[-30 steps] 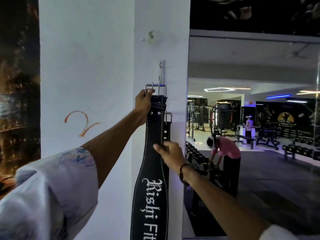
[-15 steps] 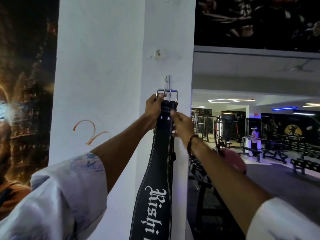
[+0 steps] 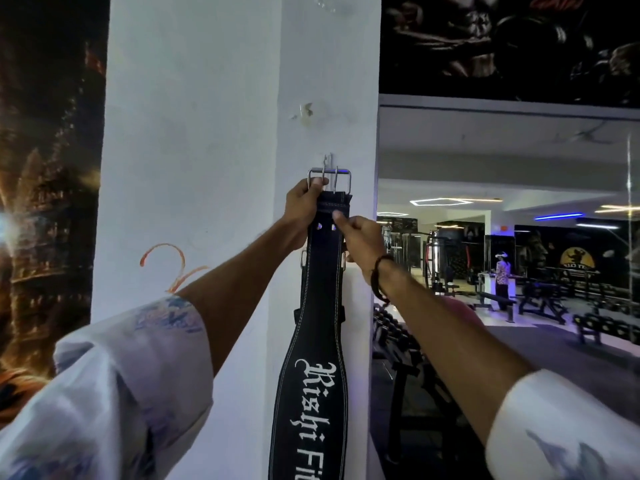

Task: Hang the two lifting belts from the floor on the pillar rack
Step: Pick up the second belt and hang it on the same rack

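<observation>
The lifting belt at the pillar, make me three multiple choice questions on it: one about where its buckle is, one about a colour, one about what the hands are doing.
1. Where is the metal buckle?
A. on the floor
B. at the hook on the white pillar
C. on a bench

2. What colour is the lifting belt?
A. black with white lettering
B. red
C. plain brown

3. What is the left hand doing?
A. hanging free
B. holding the belt's top beside the buckle
C. pressing flat on the pillar

Answers: 1 B, the buckle sits just below the hook. 2 A, white script runs down black leather. 3 B, its grip closes on the top, while the right hand pinches the strap lower down.
</observation>
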`<state>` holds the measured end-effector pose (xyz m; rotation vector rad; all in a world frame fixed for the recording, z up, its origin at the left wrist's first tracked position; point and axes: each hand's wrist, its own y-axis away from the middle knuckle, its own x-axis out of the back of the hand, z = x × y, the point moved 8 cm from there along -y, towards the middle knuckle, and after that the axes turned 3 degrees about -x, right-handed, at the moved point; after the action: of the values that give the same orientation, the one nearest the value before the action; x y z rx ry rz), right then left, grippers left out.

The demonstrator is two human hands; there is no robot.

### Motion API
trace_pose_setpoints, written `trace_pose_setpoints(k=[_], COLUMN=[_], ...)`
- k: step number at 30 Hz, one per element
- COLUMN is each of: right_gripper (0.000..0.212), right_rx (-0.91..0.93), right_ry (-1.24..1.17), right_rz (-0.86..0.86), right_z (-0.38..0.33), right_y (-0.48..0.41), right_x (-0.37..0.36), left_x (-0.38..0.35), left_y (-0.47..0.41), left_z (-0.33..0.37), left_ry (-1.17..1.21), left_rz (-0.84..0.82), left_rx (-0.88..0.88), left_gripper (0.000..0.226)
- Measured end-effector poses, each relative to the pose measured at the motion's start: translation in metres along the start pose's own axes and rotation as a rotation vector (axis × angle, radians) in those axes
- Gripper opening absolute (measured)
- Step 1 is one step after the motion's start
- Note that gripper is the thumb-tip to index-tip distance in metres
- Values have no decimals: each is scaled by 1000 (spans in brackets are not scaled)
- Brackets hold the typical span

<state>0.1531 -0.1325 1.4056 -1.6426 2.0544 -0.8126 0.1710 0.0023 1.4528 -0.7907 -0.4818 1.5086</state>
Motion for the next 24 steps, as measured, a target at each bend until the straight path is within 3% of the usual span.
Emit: trace_pose_setpoints(k=[3, 7, 9, 12, 14, 19, 24], right_gripper=[36, 49, 57, 39, 34, 32, 32], right_rx=[3, -133, -154, -136, -103, -102, -73], right_ry=[85, 207, 144, -99, -104, -59, -77], right_rz=[-96, -315, -255, -112, -20, -70, 7], right_z=[50, 115, 101, 52, 30, 27, 27], right_y=[32, 80, 76, 44, 16, -15, -23], right_x=[-15, -32, -23, -7, 5, 3, -8], left_x=[0, 8, 9, 3, 0, 3, 11], left_y=[1, 2, 3, 6, 8, 15, 36], left_z=[3, -8, -17, -28, -32, -32, -39], left_ry=[2, 4, 25, 43, 21, -52, -201], left_rz=[32, 48, 35, -17, -49, -68, 5], left_rx=[-9, 18, 39, 42, 44, 36, -98], left_gripper=[20, 18, 18, 20, 24, 27, 38])
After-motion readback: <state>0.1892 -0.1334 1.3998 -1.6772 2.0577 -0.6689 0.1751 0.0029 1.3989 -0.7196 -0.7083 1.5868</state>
